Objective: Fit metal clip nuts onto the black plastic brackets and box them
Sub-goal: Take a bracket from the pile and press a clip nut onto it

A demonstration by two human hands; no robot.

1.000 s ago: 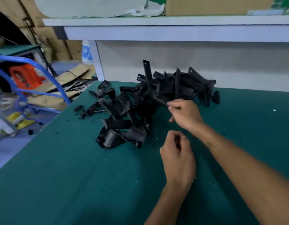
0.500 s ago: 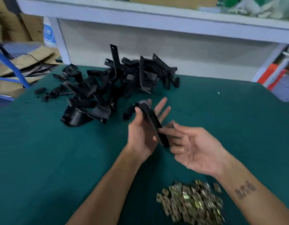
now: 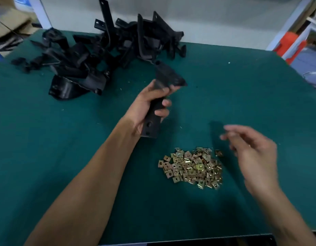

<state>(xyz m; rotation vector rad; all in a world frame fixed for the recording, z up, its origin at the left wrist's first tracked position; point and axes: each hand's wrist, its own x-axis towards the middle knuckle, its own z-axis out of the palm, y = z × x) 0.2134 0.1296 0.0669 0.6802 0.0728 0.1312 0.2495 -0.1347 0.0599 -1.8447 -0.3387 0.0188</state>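
The left hand (image 3: 150,105) has its fingers (image 3: 161,112) wrapped round one black bracket (image 3: 158,102), long axis running away from the person, holed end nearest. The right hand (image 3: 251,155) hovers with blurred fingers loosely spread (nothing visibly held), just right of the clip nuts (image 3: 191,167) heaped on the table (image 3: 47,139). So the nuts lie below and left of it, nearer the right hand. Spare brackets (image 3: 100,50) sit beyond.

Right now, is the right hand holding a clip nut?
No, the right hand hovers with loose fingers beside the pile of clip nuts, holding nothing, while the left hand grips the bracket.
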